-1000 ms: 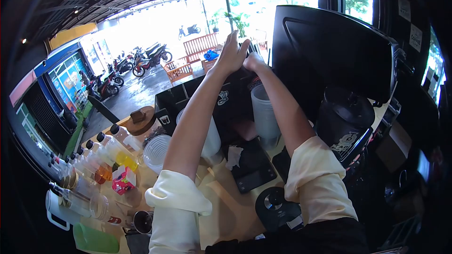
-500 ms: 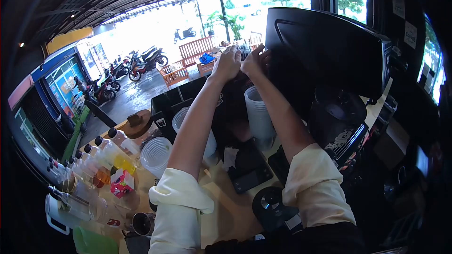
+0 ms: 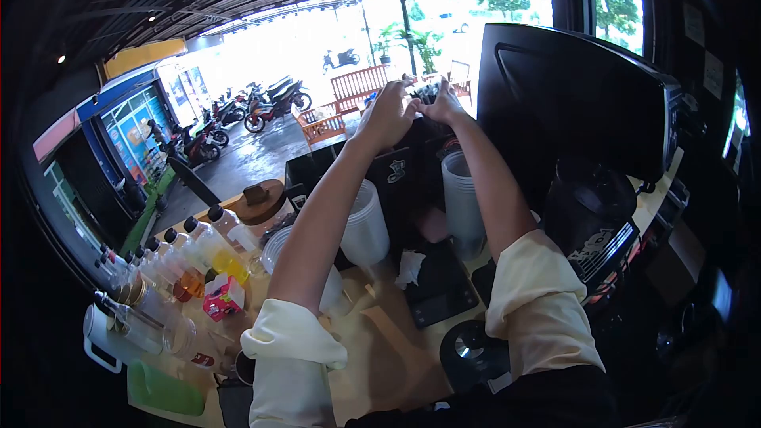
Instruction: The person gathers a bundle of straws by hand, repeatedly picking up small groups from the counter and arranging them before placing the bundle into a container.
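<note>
Both arms stretch forward over the counter, and the hands meet at its far side. My left hand (image 3: 387, 117) and my right hand (image 3: 444, 105) are closed around a small object (image 3: 426, 92) that looks partly clear and partly dark. Its kind cannot be made out, since fingers and glare cover much of it. Below the hands stands one stack of translucent plastic cups (image 3: 366, 226), with another cup stack (image 3: 462, 198) under my right forearm. A third stack is partly hidden behind my left forearm.
A large black machine (image 3: 579, 103) rises at the right. A flat black scale (image 3: 436, 301) and crumpled tissue (image 3: 410, 268) lie on the wooden counter (image 3: 380, 380). Bottles (image 3: 214, 250), a pink carton (image 3: 223, 297), a brown hat (image 3: 260, 200) and a green container (image 3: 162, 388) stand left.
The view has shifted, so the scene sits farther right and slightly lower. My left hand has turned a little, and both hands stay together around the small object.
</note>
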A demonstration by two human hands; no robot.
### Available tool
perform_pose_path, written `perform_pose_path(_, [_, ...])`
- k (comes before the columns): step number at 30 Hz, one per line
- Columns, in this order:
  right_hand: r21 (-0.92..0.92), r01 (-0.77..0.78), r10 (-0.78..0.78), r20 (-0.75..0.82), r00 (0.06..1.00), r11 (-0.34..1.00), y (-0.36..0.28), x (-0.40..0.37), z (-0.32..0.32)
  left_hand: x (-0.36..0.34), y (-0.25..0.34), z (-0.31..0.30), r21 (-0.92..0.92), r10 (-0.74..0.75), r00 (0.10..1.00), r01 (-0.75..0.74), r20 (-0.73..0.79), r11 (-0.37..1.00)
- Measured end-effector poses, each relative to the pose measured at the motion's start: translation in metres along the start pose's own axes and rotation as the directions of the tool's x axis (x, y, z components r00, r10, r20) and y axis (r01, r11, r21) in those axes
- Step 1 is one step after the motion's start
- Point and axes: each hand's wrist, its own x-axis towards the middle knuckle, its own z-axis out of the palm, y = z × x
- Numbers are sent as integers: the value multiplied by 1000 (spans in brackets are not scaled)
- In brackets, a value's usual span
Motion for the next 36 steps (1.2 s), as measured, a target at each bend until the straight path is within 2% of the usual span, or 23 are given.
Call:
perform_pose_path(2, [-119,-19,36,145,989,993,14,21,7,-8,0,-8,41,14,999,-16,40,999])
perform_pose_path(3, [-310,-37,39,1,999,950,-3,4,1,-10,2,-14,47,5,999,-6,40,999])
perform_pose_path(5, [-146,-6,-40,-308,951,989,-26,-23,-12,-15,7,-23,98,23,997,-30,74,995])
perform_pose_path(7, [-227,153,-233,-387,892,962,-30,-12,-15,-17,10,-30,101,29,997,-36,68,994])
perform_pose_path(8, [-271,289,-383,-418,824,918,-15,17,1,-18,11,-32,105,26,998,-33,62,994])
perform_pose_path(9, [-269,294,-385,-415,824,917,-15,20,-1,-19,12,-35,109,24,998,-30,56,994])
perform_pose_path(11, [-416,124,-213,-174,962,901,-17,24,3,-20,15,-39,121,13,999,-19,48,993])
perform_pose_path(12, [-522,85,-169,-115,979,849,-24,8,-5,-21,15,-40,119,-10,998,3,63,993])
perform_pose_path(13, [-519,91,-172,-111,979,850,-31,3,-15,-22,16,-42,117,-33,996,24,79,993])
perform_pose_path(14, [-485,91,-62,75,995,870,-37,-4,-25,-24,17,-45,121,-38,996,28,78,992])
perform_pose_path(15, [-453,83,43,262,964,888,-36,-4,-28,-26,17,-47,146,-24,997,13,72,989])
perform_pose_path(17, [-434,41,103,303,947,900,-38,-1,-22,-29,18,-51,175,-13,998,2,63,985])
perform_pose_path(19, [-586,32,-59,-27,998,810,-42,-17,-20,-31,16,-53,202,-2,998,-12,66,979])
perform_pose_path(20, [-620,25,-91,-75,993,784,-47,-20,-20,-32,16,-55,202,-6,998,-8,67,979])
perform_pose_path(23, [-607,34,-155,-148,977,794,-60,-24,-21,-37,25,-67,291,20,998,-35,53,956])
perform_pose_path(25, [-536,92,-236,-207,949,839,-72,-34,-23,-40,34,-79,353,35,993,-72,111,933])
perform_pose_path(27, [-521,152,-271,-160,949,840,-88,-43,-20,-46,43,-91,392,-4,989,-53,145,919])
perform_pose_path(29, [-457,277,-403,-204,892,845,-104,-58,-14,-55,51,-102,545,-78,982,-30,174,838])
perform_pose_path(31, [-429,449,-568,-204,797,784,-125,-81,-14,-66,73,-126,516,-121,975,7,187,857])
perform_pose_path(32, [-402,536,-651,-245,719,743,-135,-95,-13,-72,86,-140,492,-214,946,68,245,868])
perform_pose_path(33, [-392,548,-656,-232,718,739,-145,-108,-12,-79,97,-154,473,-300,904,131,303,871])
perform_pose_path(35, [-285,732,-783,-301,544,618,-161,-132,-6,-103,106,-177,530,-319,906,133,278,838])
perform_pose_path(36, [-186,775,-784,-317,534,603,-169,-151,-5,-114,110,-189,567,-348,901,152,257,810])
